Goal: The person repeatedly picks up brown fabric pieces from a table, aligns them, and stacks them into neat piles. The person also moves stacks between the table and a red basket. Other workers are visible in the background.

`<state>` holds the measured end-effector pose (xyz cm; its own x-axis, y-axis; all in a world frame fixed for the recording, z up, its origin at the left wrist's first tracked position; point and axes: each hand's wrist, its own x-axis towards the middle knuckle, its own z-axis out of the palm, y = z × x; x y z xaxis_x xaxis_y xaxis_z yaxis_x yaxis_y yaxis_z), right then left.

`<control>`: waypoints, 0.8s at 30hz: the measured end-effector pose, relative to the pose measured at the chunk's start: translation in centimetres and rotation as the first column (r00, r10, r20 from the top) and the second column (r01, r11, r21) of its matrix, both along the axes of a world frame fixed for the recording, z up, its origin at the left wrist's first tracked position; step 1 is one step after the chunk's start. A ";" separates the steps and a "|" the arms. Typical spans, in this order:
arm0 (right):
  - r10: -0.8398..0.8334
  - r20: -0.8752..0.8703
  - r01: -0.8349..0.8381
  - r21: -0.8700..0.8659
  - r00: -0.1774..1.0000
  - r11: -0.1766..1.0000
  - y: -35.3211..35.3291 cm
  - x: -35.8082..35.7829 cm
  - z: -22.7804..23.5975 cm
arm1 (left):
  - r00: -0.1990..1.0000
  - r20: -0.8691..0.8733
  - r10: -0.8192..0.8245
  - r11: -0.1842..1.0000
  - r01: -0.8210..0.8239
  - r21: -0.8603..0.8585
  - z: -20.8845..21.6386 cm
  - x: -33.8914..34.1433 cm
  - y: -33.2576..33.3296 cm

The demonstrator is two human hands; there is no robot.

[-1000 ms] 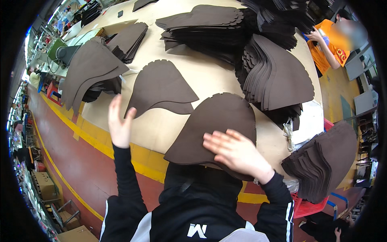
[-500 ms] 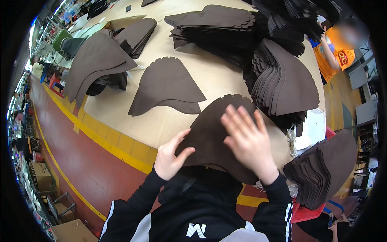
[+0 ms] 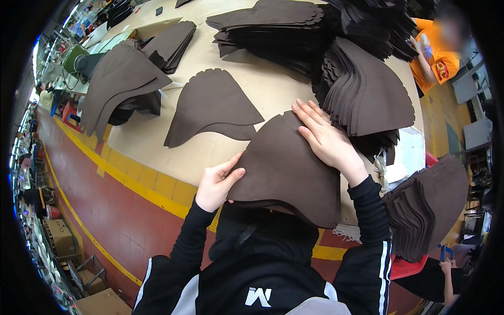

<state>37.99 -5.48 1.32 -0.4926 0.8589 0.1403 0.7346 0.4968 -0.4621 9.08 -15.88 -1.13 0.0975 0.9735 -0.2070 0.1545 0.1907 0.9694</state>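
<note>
In front of me, at the table's near edge, lies a dark brown curved panel with a wavy lower edge, like a cut sheet of leather or fabric. At least one more layer shows beneath its lower edge. My left hand pinches its left edge, the thumb on top. My right hand rests on its upper right part with the fingers stretched out. Farther left, two similar brown panels overlap on the table, untouched.
Stacks of brown panels stand at the left, the back and the right of the pale table. Another fanned stack sits beyond the right edge. A person in orange is at the far right.
My right hand has come down from above the panel onto its upper right edge. My left hand has closed on the left edge, and the panel has turned slightly.
</note>
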 end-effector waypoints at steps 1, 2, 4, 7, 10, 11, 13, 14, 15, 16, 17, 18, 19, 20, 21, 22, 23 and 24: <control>-0.007 0.034 0.005 0.041 0.999 0.999 -0.1 -0.2 -0.1 | 1.000 0.013 0.005 1.000 -0.005 -0.013 0.0 0.0 0.0; -0.016 0.067 0.011 0.083 0.998 0.996 -0.5 -0.4 -0.1 | 1.000 0.019 0.006 1.000 -0.006 -0.018 0.0 0.0 -0.1; 0.001 0.139 -0.024 0.163 0.990 0.986 -1.9 -0.9 -0.2 | 1.000 0.027 0.010 1.000 -0.009 -0.024 -0.1 -0.2 -0.2; 0.144 0.229 -0.186 0.172 0.963 0.967 -6.3 -2.4 0.9 | 0.996 0.088 0.022 0.999 -0.018 -0.036 -0.7 -0.5 -0.4; 0.446 0.100 -0.443 -0.048 0.890 0.895 -11.1 -3.2 0.7 | 0.993 0.117 0.015 0.999 -0.011 -0.038 -0.7 -0.1 -0.2; 0.561 0.025 -0.557 -0.096 0.827 0.825 -12.0 -2.9 0.6 | 0.993 0.121 0.006 0.999 -0.001 -0.036 -0.8 0.0 -0.1; 0.700 -0.172 -0.713 -0.309 0.693 0.630 -11.4 -2.5 2.4 | 0.992 0.124 0.002 0.999 0.002 -0.036 -0.8 -0.2 -0.1; 0.645 -0.221 -0.681 -0.279 0.732 0.677 -9.8 -2.3 3.3 | 0.993 0.121 0.014 1.000 -0.012 -0.024 -1.0 -0.4 -0.3; 0.553 -0.146 -0.570 -0.118 0.820 0.813 -8.1 -1.7 3.7 | 0.992 0.122 0.019 1.000 -0.018 -0.012 -1.1 -0.4 -0.4; 0.444 -0.099 -0.440 0.057 0.891 0.896 -6.2 -1.4 3.8 | 0.993 0.115 0.040 0.999 -0.042 0.013 -1.2 -0.4 -0.6; 0.317 0.035 -0.318 0.156 0.948 0.935 -3.7 -1.5 3.8 | 0.992 0.113 0.051 0.997 -0.056 0.045 -1.2 -0.4 -0.5; 0.145 0.164 -0.185 0.270 0.976 0.945 -2.2 -1.3 3.4 | 0.993 0.109 0.034 0.999 -0.034 0.004 -0.7 -0.2 -0.2; 0.081 0.183 -0.123 0.232 0.980 0.965 -1.8 -2.7 1.4 | 0.995 0.101 0.021 0.999 -0.018 -0.038 0.1 -0.1 0.0; 0.094 0.161 -0.127 0.208 0.983 0.970 -2.5 -2.6 0.7 | 0.996 0.092 0.008 0.997 -0.001 -0.079 0.5 -0.1 0.1; 0.226 0.149 -0.250 0.172 0.963 0.953 -3.3 -3.7 0.8 | 0.991 0.130 0.021 0.997 -0.010 -0.079 0.3 -0.4 0.2; 0.352 0.134 -0.369 0.129 0.926 0.921 -4.8 -4.5 0.6 | 0.985 0.172 0.031 0.996 -0.016 -0.087 -0.5 -0.5 0.0; 0.448 0.078 -0.452 0.056 0.891 0.890 -6.5 -5.1 0.2 | 0.976 0.213 0.039 0.995 -0.019 -0.095 -1.1 -0.5 -0.1; 0.526 0.015 -0.526 -0.010 0.850 0.850 -8.4 -5.5 -0.2 | 0.979 0.199 0.032 0.996 -0.013 -0.092 -1.0 -0.6 -0.2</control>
<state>32.46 -13.86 1.14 -0.8732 0.4714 0.1239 0.3718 0.8086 -0.4561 8.53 -16.07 -2.12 0.1241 0.9543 -0.2718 -0.0462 0.2792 0.9591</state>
